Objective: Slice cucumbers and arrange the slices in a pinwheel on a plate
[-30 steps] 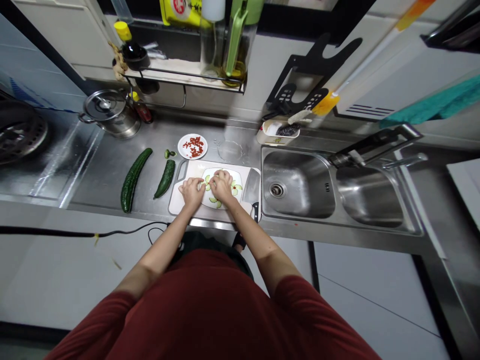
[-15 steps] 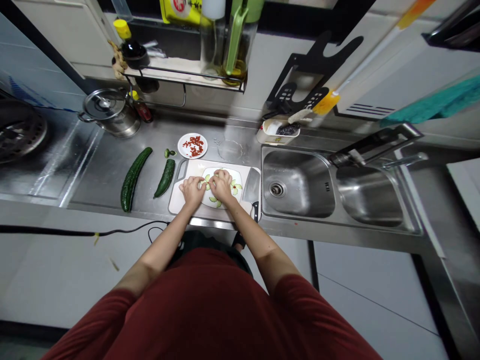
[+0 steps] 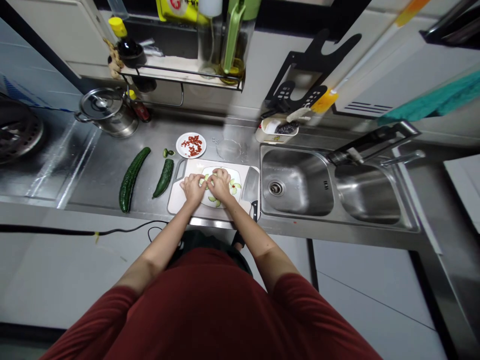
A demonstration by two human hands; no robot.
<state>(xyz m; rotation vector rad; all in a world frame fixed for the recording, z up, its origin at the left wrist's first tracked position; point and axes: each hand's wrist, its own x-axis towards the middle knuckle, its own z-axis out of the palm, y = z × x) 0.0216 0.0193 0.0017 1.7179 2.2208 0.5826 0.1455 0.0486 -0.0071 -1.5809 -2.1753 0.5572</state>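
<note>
- Two hands: the left hand [image 3: 194, 189] and the right hand [image 3: 219, 185], fingers bent and tips drawn close together over the plate; whether either pinches anything I cannot tell.
- One white squarish plate [image 3: 227, 202] beneath them, resting on one cutting board [image 3: 175, 202].
- Pale green slices [image 3: 214, 201] on that plate, grouped at its lower edge, right side and by the fingertips; the hands cover some, so I cannot count them.
- One knife [image 3: 251, 184] on the board's right end, black handle toward the person.
- Two cucumbers left of the board: one long [image 3: 134, 180], one shorter [image 3: 163, 178].
- A few small green pieces [image 3: 167, 152] above the shorter one, too small to count surely.
- One round white plate [image 3: 179, 146] behind the board, bearing red bits [image 3: 193, 145] too many and tiny to number.
- Two sink basins [image 3: 300, 172] at right.
- One lidded pot [image 3: 107, 112] at the back left.
- One yellow packet [image 3: 178, 11] on the shelf, cut off by the top edge.
</note>
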